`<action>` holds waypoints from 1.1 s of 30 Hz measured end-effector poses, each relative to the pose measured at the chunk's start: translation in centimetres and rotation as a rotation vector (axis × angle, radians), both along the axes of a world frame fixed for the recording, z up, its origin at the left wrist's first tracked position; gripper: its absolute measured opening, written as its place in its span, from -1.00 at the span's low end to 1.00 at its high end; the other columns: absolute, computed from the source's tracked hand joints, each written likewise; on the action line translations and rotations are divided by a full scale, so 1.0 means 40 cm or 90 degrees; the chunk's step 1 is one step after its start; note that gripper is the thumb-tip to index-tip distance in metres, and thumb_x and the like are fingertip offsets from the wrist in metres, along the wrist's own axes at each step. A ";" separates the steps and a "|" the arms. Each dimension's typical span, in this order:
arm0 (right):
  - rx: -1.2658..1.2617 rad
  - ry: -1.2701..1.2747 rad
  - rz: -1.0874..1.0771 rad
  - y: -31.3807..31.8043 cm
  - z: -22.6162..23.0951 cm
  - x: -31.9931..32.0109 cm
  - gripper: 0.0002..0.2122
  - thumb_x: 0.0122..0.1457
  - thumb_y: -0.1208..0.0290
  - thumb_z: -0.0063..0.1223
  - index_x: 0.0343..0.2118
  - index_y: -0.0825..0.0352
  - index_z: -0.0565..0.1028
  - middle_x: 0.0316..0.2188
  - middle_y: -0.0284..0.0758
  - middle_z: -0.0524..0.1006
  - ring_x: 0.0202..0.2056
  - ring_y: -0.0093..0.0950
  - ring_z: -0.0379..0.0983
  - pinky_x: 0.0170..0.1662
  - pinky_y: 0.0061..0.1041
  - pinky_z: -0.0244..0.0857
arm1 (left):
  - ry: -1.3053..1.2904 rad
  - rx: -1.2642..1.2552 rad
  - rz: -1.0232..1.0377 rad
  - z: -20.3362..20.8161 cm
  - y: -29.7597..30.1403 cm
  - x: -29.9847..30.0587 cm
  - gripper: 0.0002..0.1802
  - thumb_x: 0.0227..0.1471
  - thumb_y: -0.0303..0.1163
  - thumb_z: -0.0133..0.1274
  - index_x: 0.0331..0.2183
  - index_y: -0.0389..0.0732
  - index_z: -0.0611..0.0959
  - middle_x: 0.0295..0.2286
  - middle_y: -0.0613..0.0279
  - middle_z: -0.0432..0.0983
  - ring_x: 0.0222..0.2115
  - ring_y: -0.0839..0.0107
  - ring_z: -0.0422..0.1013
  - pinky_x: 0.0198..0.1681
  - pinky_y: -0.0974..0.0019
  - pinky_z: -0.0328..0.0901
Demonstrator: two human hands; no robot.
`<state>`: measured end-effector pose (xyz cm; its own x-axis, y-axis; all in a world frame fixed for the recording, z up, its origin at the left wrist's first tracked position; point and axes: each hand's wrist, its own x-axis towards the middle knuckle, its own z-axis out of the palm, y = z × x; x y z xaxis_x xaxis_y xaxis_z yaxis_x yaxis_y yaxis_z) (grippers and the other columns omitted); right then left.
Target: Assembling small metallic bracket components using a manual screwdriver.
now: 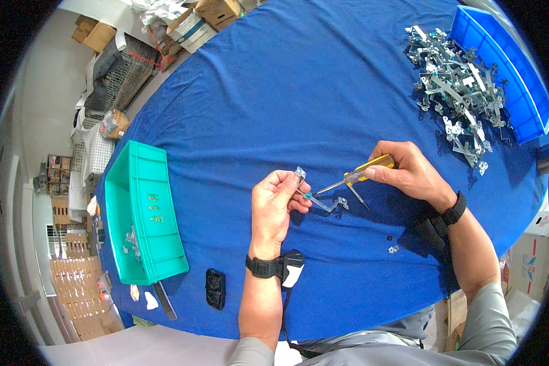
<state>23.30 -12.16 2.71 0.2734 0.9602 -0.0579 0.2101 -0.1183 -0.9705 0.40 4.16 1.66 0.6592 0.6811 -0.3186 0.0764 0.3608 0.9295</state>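
My left hand (273, 204) is closed on a thin metal bracket (327, 205) with bent, pierced ends, holding it above the blue cloth. A small green piece (307, 196) sits on the bracket close to my fingertips. My right hand (409, 174) grips a screwdriver by its yellow handle (372, 168). Its shaft (332, 188) points left and down, with the tip at or very near the green piece; whether they touch I cannot tell. A second short dark shaft (360, 197) sticks out below the handle, and what it belongs to is unclear.
A heap of metal brackets (460, 85) lies at the far right beside a blue bin (506, 73). At the left stands a green bin (158, 213) with a few metal parts inside. A black case (215, 289) and small loose pieces (393, 249) lie on the tablecloth (256, 97).
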 end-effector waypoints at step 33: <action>0.004 0.000 -0.026 -0.002 -0.004 0.001 -0.77 0.14 0.28 0.20 -0.37 0.37 0.51 -0.60 -0.53 0.42 -0.53 -0.76 0.23 -0.50 -0.63 0.09 | -0.047 -0.008 -0.020 -0.011 0.016 -0.011 -0.85 0.16 -0.40 0.07 -0.31 -0.30 0.56 -0.41 0.08 0.59 -0.53 0.46 0.53 -0.49 0.45 0.49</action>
<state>23.35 -12.25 2.53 0.3131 0.9483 -0.0523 0.2053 -0.1213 -0.9711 -0.05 4.81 1.22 0.7018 0.6564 -0.2770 0.0197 0.3708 0.9285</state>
